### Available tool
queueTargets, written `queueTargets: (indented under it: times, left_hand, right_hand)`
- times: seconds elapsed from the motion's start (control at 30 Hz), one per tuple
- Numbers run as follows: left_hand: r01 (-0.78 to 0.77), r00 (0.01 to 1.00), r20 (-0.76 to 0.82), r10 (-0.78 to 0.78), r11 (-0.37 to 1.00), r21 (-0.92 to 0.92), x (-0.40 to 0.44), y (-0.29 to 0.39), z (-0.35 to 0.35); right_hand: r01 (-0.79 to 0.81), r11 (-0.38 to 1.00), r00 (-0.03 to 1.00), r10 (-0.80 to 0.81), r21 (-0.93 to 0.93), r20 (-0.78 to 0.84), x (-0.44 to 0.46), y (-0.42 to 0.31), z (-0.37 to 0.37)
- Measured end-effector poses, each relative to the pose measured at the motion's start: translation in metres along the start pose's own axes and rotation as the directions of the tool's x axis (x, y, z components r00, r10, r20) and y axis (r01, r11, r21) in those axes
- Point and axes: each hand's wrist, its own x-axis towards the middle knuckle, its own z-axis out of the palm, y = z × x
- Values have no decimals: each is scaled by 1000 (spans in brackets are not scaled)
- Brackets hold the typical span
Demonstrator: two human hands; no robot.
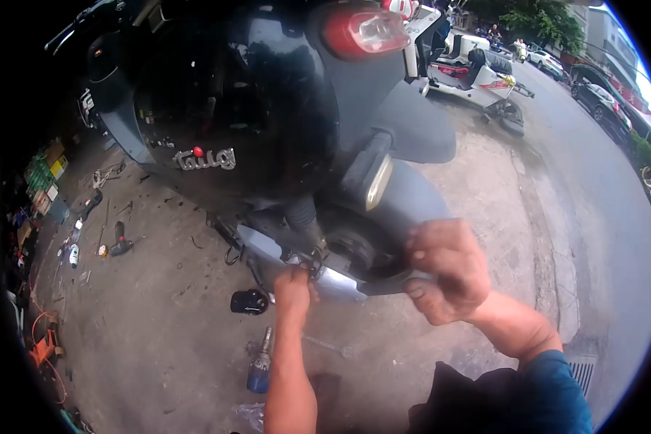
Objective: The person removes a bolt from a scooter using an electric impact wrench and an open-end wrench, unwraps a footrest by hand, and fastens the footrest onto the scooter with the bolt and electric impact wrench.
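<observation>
A black and grey scooter fills the upper middle, its rear wheel low on the right. Beside the wheel, my left hand is closed at a silver metal part below the shock absorber. What its fingers pinch is hidden. My right hand is raised by the rear fender, smeared by motion. Its fingers are curled and the thumb stands apart, with nothing clearly held. A dark bar ends close to this thumb; I cannot tell whether they touch.
On the ground are a blue impact wrench, a spanner, a black oval tray-like part and a red-black power tool. Clutter and an orange hose line the left. A white scooter stands by the road.
</observation>
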Motion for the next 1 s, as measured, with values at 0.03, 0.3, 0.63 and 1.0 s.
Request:
queueTargets:
  times: [0.03,0.3,0.63,1.0]
  left_hand:
    - [21,999,-26,-21,1000,-4,-3,6,3]
    - [-21,1000,6,21,1000,-20,-2,-3,-3]
    - [-7,1000,-13,7,999,-36,-2,-4,1]
    - [-69,997,-26,69,997,-25,1,-10,1]
  right_hand:
    - [-46,999,993,43,-22,-107,8,-1,-17]
    - [-134,991,702,80,-21,-707,140,8,-106]
    - [-230,557,831,-314,-798,-459,180,76,-172]
    - [63,974,731,-194,-218,-654,180,97,-155]
